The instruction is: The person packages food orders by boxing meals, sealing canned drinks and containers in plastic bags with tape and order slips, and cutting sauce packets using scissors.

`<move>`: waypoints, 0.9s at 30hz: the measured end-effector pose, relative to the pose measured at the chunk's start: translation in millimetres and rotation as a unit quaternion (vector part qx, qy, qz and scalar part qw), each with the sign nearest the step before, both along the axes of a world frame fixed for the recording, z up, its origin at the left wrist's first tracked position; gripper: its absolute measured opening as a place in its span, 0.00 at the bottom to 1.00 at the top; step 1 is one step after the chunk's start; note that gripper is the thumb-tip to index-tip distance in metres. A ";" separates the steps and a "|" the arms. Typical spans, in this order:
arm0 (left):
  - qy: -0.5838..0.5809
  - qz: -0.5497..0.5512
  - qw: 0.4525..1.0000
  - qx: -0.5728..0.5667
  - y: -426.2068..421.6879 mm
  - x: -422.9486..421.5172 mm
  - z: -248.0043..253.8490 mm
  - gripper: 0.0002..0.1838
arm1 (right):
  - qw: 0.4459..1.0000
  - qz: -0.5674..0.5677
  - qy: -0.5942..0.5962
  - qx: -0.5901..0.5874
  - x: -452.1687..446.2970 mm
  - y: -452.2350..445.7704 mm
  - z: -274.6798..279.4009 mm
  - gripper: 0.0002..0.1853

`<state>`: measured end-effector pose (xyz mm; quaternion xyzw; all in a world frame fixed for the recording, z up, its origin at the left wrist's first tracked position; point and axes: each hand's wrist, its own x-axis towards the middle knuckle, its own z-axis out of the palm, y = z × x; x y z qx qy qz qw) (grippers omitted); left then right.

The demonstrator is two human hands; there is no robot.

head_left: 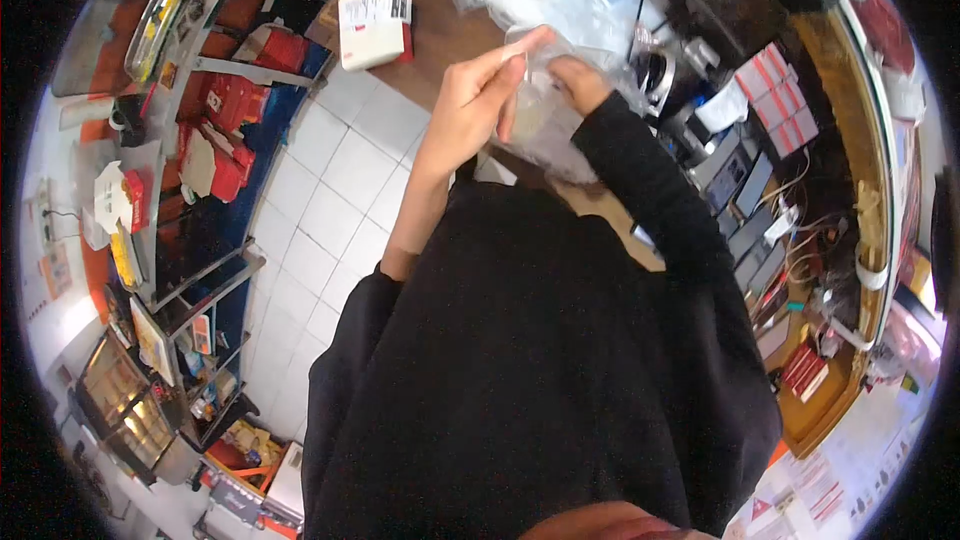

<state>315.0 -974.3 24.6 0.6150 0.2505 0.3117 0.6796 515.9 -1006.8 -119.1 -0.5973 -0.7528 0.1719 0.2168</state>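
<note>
Since the clear plastic bag (550,128) can be judged light, floppy and kinda slippery, it's probably best held by a bunched edge. It's pinched by the left hand (468,108) near the brown counter (428,35); the right hand's (584,86) grip can't be made out.

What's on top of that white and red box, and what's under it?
A printed label on the box's upper face. It sits on the brown table; anything directly beneath is hidden.

Site is presenting as a shop or stockroom: red boxes (235,100) are filling shelves at left, striped cartons (778,98) are standing at right, and white tiles (330,155) are covering the floor.
</note>
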 end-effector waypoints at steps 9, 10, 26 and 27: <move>-0.083 -0.013 0.996 0.003 -42.9 -9.9 -1.9 0.21 | 0.989 -0.092 -0.082 -0.085 -8.3 -55.0 -53.4 0.16; -0.104 -0.013 0.995 0.001 -43.9 -11.9 -0.5 0.23 | 0.989 -0.091 -0.083 -0.087 -8.6 -59.0 -55.7 0.16; 0.135 -0.102 0.975 0.144 -31.9 -26.6 10.6 0.16 | 0.931 -0.031 0.337 -0.140 27.2 -103.2 -28.0 0.17; 0.172 -0.117 0.966 0.152 -27.1 -29.9 13.2 0.16 | 0.982 -0.008 0.155 -0.108 32.8 -118.5 5.3 0.22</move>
